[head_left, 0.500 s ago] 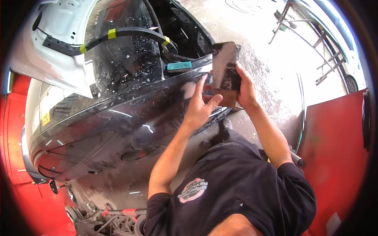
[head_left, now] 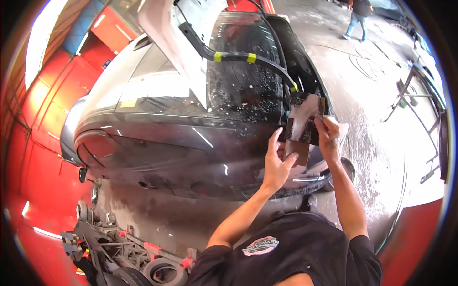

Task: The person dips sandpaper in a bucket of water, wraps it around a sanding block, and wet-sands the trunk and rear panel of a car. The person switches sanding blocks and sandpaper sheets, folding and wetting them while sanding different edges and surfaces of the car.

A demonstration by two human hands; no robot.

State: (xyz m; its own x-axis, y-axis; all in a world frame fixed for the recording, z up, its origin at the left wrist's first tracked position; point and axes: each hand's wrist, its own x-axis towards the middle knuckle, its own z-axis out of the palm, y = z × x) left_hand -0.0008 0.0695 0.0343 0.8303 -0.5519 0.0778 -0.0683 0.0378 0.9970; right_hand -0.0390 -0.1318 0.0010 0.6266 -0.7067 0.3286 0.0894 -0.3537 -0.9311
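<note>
A dark sheet of sandpaper [head_left: 299,119], dusted with a pale patch, is held up in front of the car's rear corner. Its lower part shows a brown face [head_left: 300,153]. My right hand [head_left: 329,138] pinches the sheet's right edge, fingers bent over it. At the lower left, my left hand [head_left: 279,167] has its thumb on the brown part and other fingers partly behind; its index finger points up. Behind the sheet lies the dark car body [head_left: 162,138], with dust and white specks on its rear window [head_left: 243,86].
A raised white panel [head_left: 191,62] and a black trim strip [head_left: 234,56] with yellow tape stand over the car. Car parts and a tyre [head_left: 165,272] lie at lower left. Another person [head_left: 359,19] is at the far upper right. A metal stand [head_left: 410,90] is on the right.
The view has shifted, bringing the far person and more parts into sight. My right hand now pinches the sheet's edge with bent fingers. The sheet now mostly hides the turquoise block.
</note>
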